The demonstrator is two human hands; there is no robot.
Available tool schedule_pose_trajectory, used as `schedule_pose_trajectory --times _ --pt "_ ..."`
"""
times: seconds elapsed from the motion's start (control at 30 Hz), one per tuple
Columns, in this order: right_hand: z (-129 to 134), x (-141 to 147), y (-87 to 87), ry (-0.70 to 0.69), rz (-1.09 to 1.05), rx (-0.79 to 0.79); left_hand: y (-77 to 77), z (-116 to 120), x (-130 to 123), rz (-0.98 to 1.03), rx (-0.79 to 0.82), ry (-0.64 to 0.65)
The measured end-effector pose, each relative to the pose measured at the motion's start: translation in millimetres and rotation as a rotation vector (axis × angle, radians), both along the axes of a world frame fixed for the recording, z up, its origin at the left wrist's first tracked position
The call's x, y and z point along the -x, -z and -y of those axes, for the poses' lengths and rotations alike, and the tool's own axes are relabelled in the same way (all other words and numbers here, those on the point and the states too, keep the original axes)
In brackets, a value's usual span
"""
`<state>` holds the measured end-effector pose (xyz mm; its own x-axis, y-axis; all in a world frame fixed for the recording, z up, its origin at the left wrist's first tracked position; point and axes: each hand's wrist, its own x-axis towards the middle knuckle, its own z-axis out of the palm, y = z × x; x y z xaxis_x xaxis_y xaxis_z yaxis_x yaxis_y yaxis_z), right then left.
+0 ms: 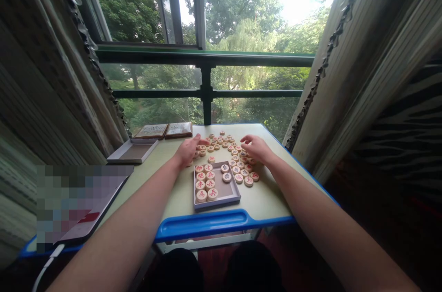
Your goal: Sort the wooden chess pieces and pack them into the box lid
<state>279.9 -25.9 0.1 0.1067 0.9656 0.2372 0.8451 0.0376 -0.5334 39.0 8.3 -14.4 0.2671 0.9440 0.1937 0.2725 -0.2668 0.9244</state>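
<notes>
While the discs (231, 148) are flanked by left hand (189, 149) and right hand (256, 148) toward the bench's (265, 200) far edge, neither grip's closure can be told; lifting singly is advised.

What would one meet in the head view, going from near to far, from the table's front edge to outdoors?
Blue plastic groove, shallow grey box holding round pale pieces, the round red-marked loose piece just behind it, the farthest loose piece, dark green metal railing, leafy green trees.
</notes>
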Motion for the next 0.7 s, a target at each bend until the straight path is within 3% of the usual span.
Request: schedule_pose_trajectory --times 0.23,0.3,0.47,0.7 --pt "-3.5 -1.1 3.2 -0.077 0.124 -0.057 9.3 -15.8 15.8 -0.175 -0.209 -0.297" --pt "-4.5 -2.3 4.8 -0.105 0.191 -0.074 11.0 -18.4 21.4 -0.167 -0.191 -0.371" --pt "-7.3 -6.0 8.0 -0.088 0.25 -0.061 17.2 -22.7 23.8 -0.029 0.053 -0.29" --pt "-9.4 -4.5 10.8 -0.088 0.207 -0.053 18.4 -27.2 21.6 0.256 0.14 -0.276"
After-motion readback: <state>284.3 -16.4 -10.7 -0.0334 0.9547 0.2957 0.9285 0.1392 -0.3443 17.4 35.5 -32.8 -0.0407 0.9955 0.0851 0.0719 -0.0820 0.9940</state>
